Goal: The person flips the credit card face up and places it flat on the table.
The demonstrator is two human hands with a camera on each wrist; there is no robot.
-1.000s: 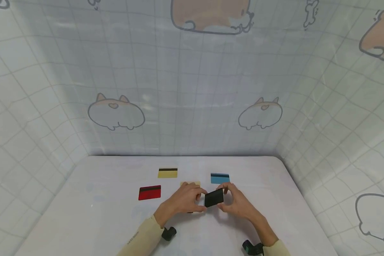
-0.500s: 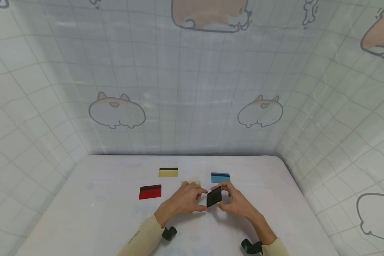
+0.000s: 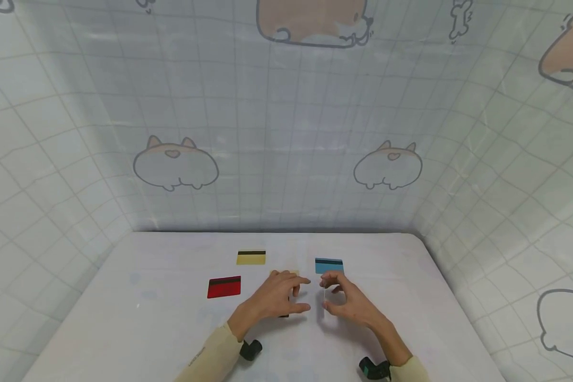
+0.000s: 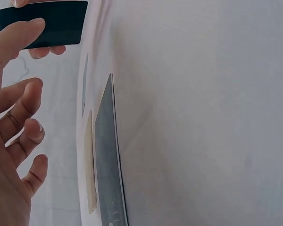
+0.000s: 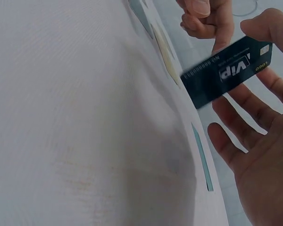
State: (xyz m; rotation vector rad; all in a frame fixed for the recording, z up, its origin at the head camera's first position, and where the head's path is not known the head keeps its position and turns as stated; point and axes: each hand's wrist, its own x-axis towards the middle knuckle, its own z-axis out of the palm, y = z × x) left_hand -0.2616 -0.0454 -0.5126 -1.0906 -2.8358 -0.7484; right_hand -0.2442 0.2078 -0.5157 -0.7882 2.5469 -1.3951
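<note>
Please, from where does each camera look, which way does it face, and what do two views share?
Head: on the head, facing forward and down at the table; left hand, right hand and both sleeves show.
Left wrist: on that wrist, facing along the left hand toward the dark card; parts of both hands show.
Right wrist: on that wrist, facing along the right hand toward the dark card's "Vip" side; parts of both hands show.
Shared: both wrist views show the dark card.

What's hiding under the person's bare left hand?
In the head view, a yellow rectangular card peeks out beyond the left hand, and a corner of a dark rectangular card shows by its thumb. From there, the hand covers the rest; anything else is hidden.
</note>
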